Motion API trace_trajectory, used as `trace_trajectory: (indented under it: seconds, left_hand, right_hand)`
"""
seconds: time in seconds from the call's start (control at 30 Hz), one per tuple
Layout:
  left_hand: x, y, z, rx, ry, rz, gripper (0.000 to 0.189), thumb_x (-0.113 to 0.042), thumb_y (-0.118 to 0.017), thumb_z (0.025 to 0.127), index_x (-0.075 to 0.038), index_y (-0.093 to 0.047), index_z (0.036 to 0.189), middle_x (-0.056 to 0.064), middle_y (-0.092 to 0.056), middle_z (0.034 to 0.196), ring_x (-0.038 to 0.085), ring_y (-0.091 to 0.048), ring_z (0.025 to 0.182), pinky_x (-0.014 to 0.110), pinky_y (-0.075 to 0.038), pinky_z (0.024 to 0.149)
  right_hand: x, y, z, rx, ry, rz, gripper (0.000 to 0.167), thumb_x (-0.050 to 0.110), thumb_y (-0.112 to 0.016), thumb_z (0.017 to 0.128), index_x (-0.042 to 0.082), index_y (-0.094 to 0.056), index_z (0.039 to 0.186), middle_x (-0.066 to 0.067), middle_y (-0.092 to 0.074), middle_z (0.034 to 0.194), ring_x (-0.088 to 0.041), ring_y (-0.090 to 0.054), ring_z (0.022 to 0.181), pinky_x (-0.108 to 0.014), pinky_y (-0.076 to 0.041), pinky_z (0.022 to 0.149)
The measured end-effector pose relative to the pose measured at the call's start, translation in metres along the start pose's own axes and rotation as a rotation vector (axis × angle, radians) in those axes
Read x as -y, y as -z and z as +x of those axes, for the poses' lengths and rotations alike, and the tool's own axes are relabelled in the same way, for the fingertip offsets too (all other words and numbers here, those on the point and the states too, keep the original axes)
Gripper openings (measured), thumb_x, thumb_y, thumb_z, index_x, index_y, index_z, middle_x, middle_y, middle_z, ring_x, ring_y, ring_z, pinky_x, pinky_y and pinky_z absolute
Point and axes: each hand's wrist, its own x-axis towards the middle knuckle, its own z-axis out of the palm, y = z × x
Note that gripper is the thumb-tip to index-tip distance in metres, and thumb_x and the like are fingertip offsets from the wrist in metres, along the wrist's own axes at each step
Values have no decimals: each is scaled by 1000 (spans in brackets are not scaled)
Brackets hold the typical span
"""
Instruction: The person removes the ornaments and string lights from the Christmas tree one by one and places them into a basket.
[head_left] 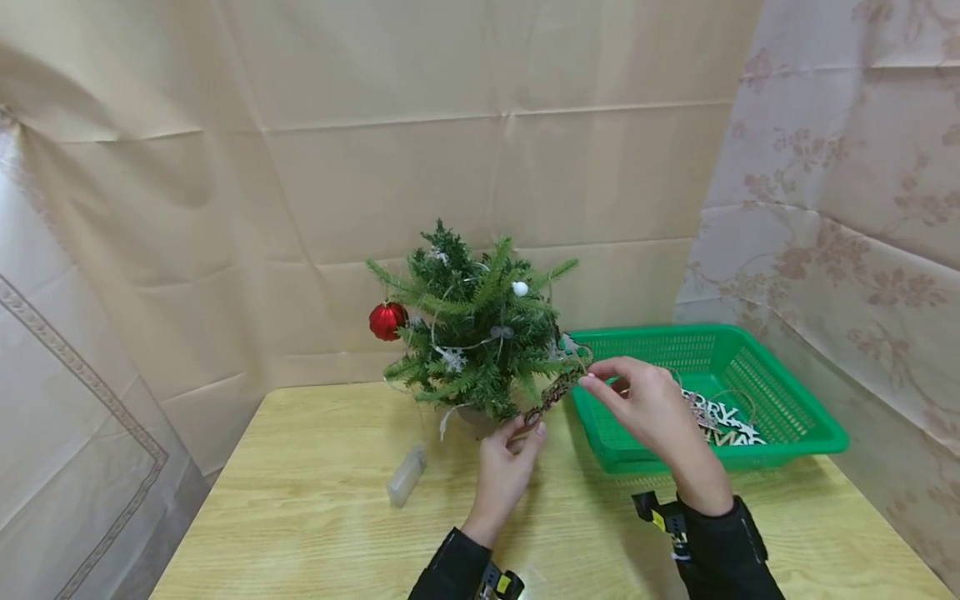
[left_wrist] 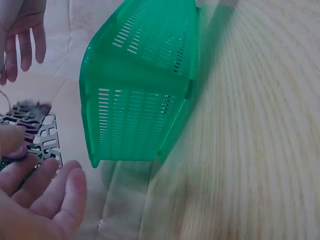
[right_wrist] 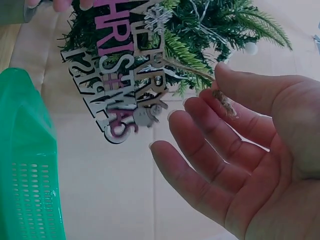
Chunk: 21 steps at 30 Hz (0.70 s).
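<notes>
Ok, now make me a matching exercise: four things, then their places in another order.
Things:
1. red ribbed ball ornament
2. green perforated plastic basket
3. translucent oblong plastic piece
4. flat cut-out lettering decoration

Places (head view):
A. pinched by the left hand
B. on the pale wooden table, right of the green tree
C. hanging at the tree's left
D. on the table, left of that hand

Pairs: 1-C, 2-B, 3-D, 4-A

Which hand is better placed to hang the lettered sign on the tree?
Probably the right hand: it pinches the string of the sign, close to the tree. The left hand is busy holding the sign's opposite end.
</notes>
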Motion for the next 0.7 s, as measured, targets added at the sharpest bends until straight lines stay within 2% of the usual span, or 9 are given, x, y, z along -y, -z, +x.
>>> trace_trajectory:
  seconds: [0.2, 0.43, 0.57, 0.7]
  left_hand:
    - [3, -3, 0, -54, -151, 30, 24, -20, -73, 96, 0, -76, 108, 10, -76, 99, 20, -74, 82, 28, -60, 73]
    - [-1, -2, -1, -78, -209, 53, 19, -17, -73, 95, -3, -78, 107, 10, -77, 96, 17, -73, 76, 26, -60, 67]
    - [-2, -2, -2, -97, -266, 73, 17, -13, -73, 96, -2, -78, 108, 10, -77, 88, 17, -73, 69, 25, -59, 60]
    - [-5, -2, -2, -86, -330, 94, 18, -14, -70, 98, -3, -78, 109, 9, -77, 87, 15, -72, 63, 23, -57, 53]
  right_hand:
    - [0, -1, 0, -5, -5, -2, 29, 33, -68, 99, 8, -76, 111, -8, -74, 102, -23, -71, 83, -44, -58, 69]
    - [1, -2, 0, -7, -6, 15, 28, 29, -68, 100, 5, -74, 113, -9, -74, 101, -25, -71, 84, -44, -59, 70]
    - [1, 0, 1, -27, -6, 18, 25, 28, -68, 100, 7, -75, 112, -8, -75, 98, -24, -72, 83, -45, -59, 70]
    - [2, 5, 3, -39, -11, 14, 23, 28, -68, 100, 9, -75, 111, -7, -75, 98, -24, -72, 83, -46, -58, 71]
